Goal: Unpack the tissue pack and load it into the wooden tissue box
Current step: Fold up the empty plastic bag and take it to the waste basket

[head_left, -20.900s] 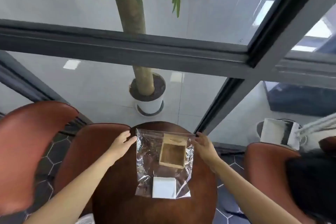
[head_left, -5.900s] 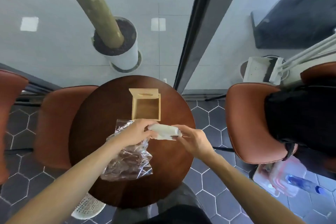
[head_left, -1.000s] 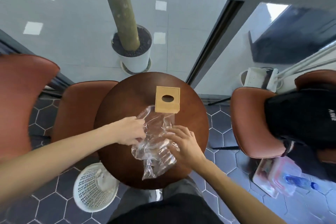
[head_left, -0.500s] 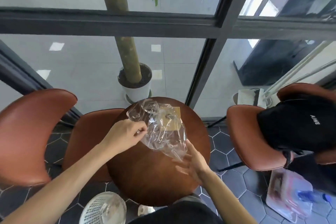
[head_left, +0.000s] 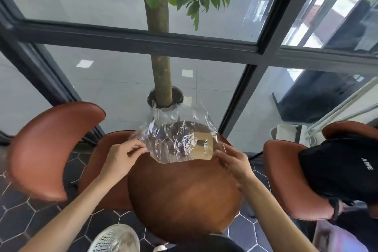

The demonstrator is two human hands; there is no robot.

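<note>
Floor-to-ceiling glass with dark metal framing (head_left: 143, 39) backs a small round wooden surface (head_left: 184, 196), beyond which a potted tree (head_left: 159, 63) rises from a white planter on pale tiles. Brown leather chairs ring the surface: one at far left (head_left: 51, 147), one tucked behind the left arm (head_left: 102, 161), and one at right (head_left: 286, 180) carrying a black bag (head_left: 343, 169) with white lettering. A white perforated basket (head_left: 114, 239) sits on the dark hexagonal floor tiles near the bottom edge.

A person, seen from above, holds a crumpled clear plastic bag (head_left: 173, 135) spread in the air over the far side of the surface. The left hand (head_left: 122, 157) pinches the bag's left edge between thumb and fingertips. The right hand (head_left: 233, 161) reaches to the bag's right edge with fingers spread and slightly bent; whether it actually grips the film cannot be told.

The wooden tissue box (head_left: 202, 145) stands on the far right part of the surface, its lid on and its oval slot facing up. The raised bag hangs in front of it, so most of the box shows only through the wrinkled film, with its near right corner clear of the plastic. The tissue pack itself is not visible.
</note>
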